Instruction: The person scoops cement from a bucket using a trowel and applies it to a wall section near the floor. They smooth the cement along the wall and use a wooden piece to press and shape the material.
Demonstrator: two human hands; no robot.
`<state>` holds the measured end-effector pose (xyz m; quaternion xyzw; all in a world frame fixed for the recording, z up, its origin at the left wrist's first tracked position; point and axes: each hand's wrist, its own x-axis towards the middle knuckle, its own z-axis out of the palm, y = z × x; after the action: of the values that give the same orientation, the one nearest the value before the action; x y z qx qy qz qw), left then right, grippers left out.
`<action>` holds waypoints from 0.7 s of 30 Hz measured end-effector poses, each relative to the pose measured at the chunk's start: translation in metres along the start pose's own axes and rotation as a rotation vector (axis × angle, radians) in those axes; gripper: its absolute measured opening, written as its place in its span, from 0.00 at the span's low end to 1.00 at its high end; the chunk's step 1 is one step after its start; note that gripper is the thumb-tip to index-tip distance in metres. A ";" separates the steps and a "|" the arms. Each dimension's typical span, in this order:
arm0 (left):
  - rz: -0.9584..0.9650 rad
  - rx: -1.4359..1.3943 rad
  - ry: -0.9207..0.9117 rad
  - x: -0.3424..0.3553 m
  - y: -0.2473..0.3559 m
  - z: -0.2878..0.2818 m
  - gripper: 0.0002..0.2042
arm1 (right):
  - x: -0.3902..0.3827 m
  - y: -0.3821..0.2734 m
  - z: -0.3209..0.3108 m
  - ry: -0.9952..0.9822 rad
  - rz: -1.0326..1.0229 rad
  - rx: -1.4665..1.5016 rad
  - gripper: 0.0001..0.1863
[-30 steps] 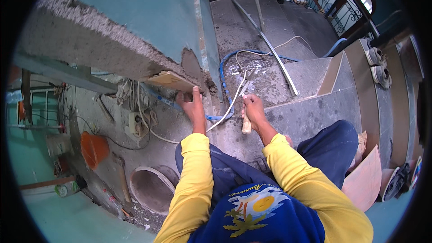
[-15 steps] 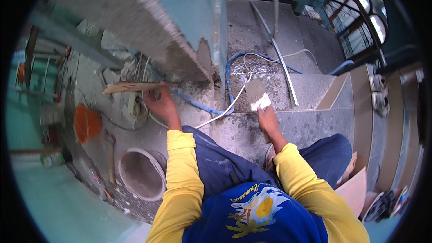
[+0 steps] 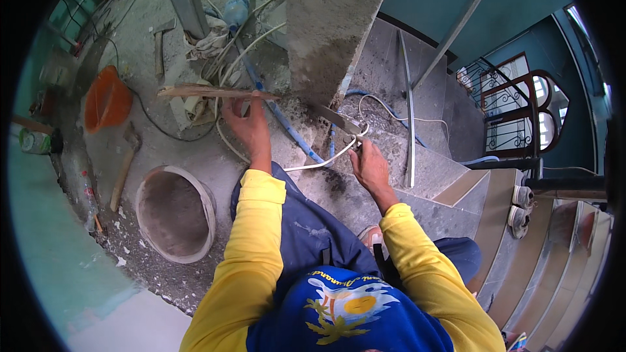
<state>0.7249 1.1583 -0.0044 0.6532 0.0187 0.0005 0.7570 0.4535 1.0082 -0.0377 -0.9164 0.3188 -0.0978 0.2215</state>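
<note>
My left hand (image 3: 251, 132) is closed around the underside of a thin wooden board (image 3: 195, 91), seen nearly edge-on; what lies on it is hard to make out. In my right hand (image 3: 372, 171) is a trowel (image 3: 338, 118), its flat blade turned edge-on and pointing left toward the foot of the wall. The blade's tip is near a dark, damp-looking patch at the lower end of the rough plastered wall (image 3: 342, 13). A round bucket (image 3: 210, 218) with grey mortar-like material inside stands left of my knee.
An orange tub (image 3: 107, 101) and a hammer (image 3: 125, 173) lie at left, with a plastic bottle (image 3: 90, 199) nearby. A blue hose (image 3: 280, 117) and white cable (image 3: 313, 166) cross the floor. A metal bar (image 3: 409, 111) lies ahead; steps with shoes (image 3: 520, 212) are at right.
The view has swung left and closer to the wall. The trowel has turned from flat, its grey face showing, to edge-on near the wall's foot. The board remains in my left hand.
</note>
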 end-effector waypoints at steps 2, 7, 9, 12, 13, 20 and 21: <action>0.098 0.074 0.004 0.009 -0.016 -0.004 0.35 | 0.014 -0.003 0.008 0.018 -0.035 0.005 0.26; 0.055 0.001 -0.028 0.008 -0.021 0.000 0.35 | 0.022 0.006 0.017 -0.019 -0.064 0.005 0.26; 0.052 0.005 -0.027 0.009 -0.018 0.003 0.36 | 0.010 0.016 0.026 -0.022 -0.087 -0.011 0.26; 0.056 0.017 -0.033 0.011 -0.018 -0.003 0.36 | -0.031 0.024 0.019 -0.088 -0.069 0.031 0.25; 0.049 -0.001 -0.040 0.009 -0.015 0.000 0.36 | -0.041 0.028 0.015 -0.044 -0.059 0.018 0.25; 0.057 0.042 -0.044 0.006 -0.008 0.008 0.35 | -0.008 0.004 -0.010 -0.105 -0.014 -0.087 0.23; 0.037 0.022 -0.047 0.004 -0.005 0.010 0.35 | -0.003 -0.003 -0.014 -0.118 0.008 -0.114 0.22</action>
<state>0.7293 1.1476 -0.0084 0.6617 -0.0112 -0.0010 0.7497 0.4482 1.0080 -0.0242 -0.9305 0.3136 -0.0243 0.1878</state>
